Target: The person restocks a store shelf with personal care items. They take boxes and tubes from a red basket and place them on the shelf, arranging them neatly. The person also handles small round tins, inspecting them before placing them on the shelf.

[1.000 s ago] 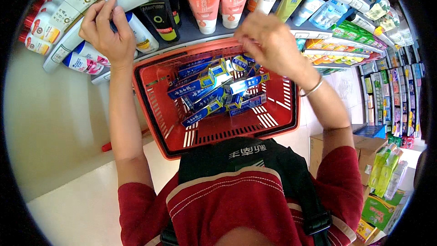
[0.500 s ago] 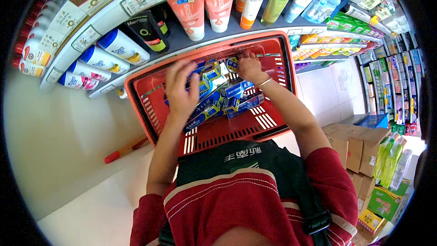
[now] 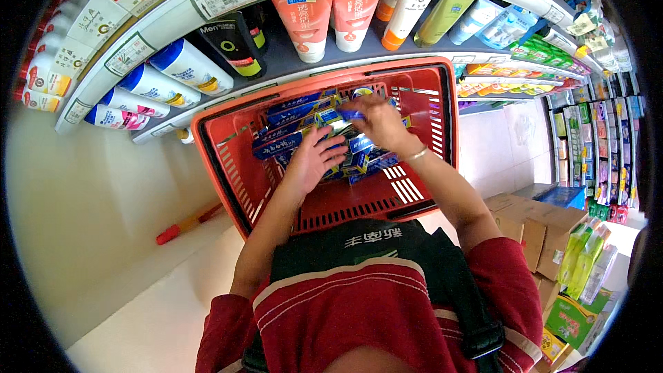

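Inside a red plastic shopping basket (image 3: 345, 202) lies a loose heap of long blue boxes (image 3: 280, 145) with yellow and silver parts, possibly toothpaste boxes. My left hand (image 3: 319, 159) is over the heap's near side, fingers spread and nothing held in them. To its right, my right hand (image 3: 383, 123) reaches in over the far middle of the heap, its fingers bent around the end of a small blue box (image 3: 351, 115). A pale bracelet circles the right wrist. Both hands cover part of the heap.
Beyond the basket, a shelf holds pink tubes (image 3: 304, 24), a black tube (image 3: 233, 45) and white-and-blue bottles (image 3: 190, 65). Cardboard boxes (image 3: 542, 231) are stacked at right. A red bar (image 3: 186, 224) is low on the left; more shelves (image 3: 597, 145) stand far right.
My left hand has moved right and nearer, across the heap. My right hand has come back from the basket's far side toward the middle. Several boxes at the left now lie more side by side.
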A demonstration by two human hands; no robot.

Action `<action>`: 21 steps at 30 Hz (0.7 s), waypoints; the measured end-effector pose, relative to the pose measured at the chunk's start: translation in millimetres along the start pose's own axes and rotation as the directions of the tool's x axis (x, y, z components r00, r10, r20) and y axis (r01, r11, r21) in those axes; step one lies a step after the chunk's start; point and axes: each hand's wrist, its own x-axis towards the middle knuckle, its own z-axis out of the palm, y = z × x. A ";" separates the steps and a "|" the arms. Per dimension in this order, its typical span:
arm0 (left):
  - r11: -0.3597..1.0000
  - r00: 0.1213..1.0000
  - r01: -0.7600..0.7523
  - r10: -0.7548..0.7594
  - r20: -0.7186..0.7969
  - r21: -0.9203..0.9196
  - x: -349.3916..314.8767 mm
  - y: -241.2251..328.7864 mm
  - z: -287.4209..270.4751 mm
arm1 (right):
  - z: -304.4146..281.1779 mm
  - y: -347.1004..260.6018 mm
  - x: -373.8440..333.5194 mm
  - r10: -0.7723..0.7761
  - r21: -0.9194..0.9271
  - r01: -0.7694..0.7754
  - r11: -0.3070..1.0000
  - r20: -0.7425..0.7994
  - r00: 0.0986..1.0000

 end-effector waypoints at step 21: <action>0.945 0.992 0.016 -0.055 -0.112 -0.327 -9.0 -37.5 -64.6 | 108.5 111.2 33.6 0.461 -0.575 -0.446 0.686 -0.132 0.878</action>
